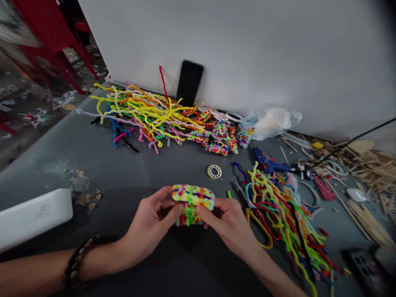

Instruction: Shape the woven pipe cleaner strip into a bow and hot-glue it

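Head view, room: white wall (247, 49) behind, red chair frame (46, 45) upper left over a littered floor.
Bench (123, 173): dark grey, scuffed, open patch at left centre; near edge out of view.
Far pile: loose pipe cleaners (142, 111), mostly yellow, beside woven multicolour pieces (219, 138); phone (189, 82) leaning on the wall behind.
Right side: second pipe cleaner heap (287, 214) over scissors (253, 214); blue glue gun (269, 164), plastic bag (269, 121), wooden sticks (368, 218); crowded up to the right edge.
Left edge: white case (31, 216).
Left hand (148, 227): fingers closed on the woven block (192, 204), thumb on its front.
Right hand (230, 225): fingers pinching the same block from the other side.
Woven block: held between both hands, low over the bench centre.
Small ring (214, 171): just beyond the block, apart.
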Demonstrator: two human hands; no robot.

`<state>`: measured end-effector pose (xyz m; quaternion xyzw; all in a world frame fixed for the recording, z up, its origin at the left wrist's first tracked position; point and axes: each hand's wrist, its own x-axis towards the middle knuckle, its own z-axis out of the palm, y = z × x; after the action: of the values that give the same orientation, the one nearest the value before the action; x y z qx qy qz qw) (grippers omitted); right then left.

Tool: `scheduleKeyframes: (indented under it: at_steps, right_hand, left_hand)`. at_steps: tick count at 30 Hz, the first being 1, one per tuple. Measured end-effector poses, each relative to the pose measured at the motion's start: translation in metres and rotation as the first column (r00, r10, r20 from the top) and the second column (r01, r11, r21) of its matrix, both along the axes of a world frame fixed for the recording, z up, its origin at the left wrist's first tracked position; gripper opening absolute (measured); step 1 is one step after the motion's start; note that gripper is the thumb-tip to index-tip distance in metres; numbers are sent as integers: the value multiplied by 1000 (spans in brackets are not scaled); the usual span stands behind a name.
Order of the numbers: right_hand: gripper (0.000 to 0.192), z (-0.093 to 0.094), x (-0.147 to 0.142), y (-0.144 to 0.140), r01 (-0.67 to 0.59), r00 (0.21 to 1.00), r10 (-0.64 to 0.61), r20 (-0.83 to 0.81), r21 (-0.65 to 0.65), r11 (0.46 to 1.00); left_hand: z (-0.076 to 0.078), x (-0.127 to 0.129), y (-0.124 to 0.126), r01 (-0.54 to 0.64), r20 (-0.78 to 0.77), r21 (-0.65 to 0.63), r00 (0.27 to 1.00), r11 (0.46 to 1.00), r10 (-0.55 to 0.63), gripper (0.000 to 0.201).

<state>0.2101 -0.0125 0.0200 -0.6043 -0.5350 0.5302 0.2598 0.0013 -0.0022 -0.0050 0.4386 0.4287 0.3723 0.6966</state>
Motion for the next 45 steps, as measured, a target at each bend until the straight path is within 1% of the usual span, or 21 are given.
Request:
scheduleKeyframes:
  at_steps: [4,7,9,13,15,18,20,24,27,29,32,35,37,40,43,45]
  right_hand:
    - [42,-2,-1,-1,40,999,-40,-10,32,999]
    - [42,-3,2,0,76,996,-75,-39,30,997]
    - [42,-4,3,0,101,993,-99,-59,37,994]
    - [41,-5,6,0,116,991,-111,-80,54,992]
    - [41,-4,6,1,119,992,-115,-56,79,990]
    - [42,-1,8,1,91,996,-92,5,125,988]
    - [43,2,9,1,61,997,-65,29,132,989]
    - [42,5,9,0,32,997,-41,59,153,988]
    - [39,6,5,-2,6,995,-24,100,179,984]
    - [38,7,2,-4,8,993,-29,113,183,983]
    - [34,9,2,-8,17,996,-29,82,140,990]
    - [27,9,5,-9,-19,1000,19,-1,36,999]
    - [26,9,7,-8,-14,998,13,-56,-15,1000]
    - [30,9,9,-6,22,994,-27,-104,-43,999]
    - [34,8,8,-4,26,995,-30,-94,-44,999]
    - [35,7,7,-4,41,997,-42,-66,-28,999]
  left_hand:
    - [0,-2,-2,-8,-4,0,1000,1000,8,34]
    - [0,-3,-1,-31,67,-60,997,998,35,39]
    - [1,-3,-1,-3,91,-77,996,997,10,41]
    - [6,-2,2,77,91,-45,993,996,-73,29]
    - [8,-2,3,98,80,-46,992,994,-94,27]
    - [9,-2,6,131,57,-52,990,990,-128,30]
    - [9,-3,7,134,49,-58,990,989,-131,31]
    - [10,-4,9,132,-10,-64,991,989,-133,27]
    - [9,-4,8,119,-24,-81,992,990,-121,24]
    - [8,-4,7,89,-30,-77,995,993,-92,24]
    - [6,-3,5,21,-52,-52,998,998,-24,24]
    - [5,-2,5,-22,-63,-26,998,999,20,22]
    - [6,-2,5,-4,-79,-7,997,1000,3,24]
    - [9,-2,5,66,-99,28,993,997,-63,28]
    - [12,-4,4,145,-103,20,984,989,-143,28]
    - [12,-4,3,176,-129,1,976,984,-174,26]
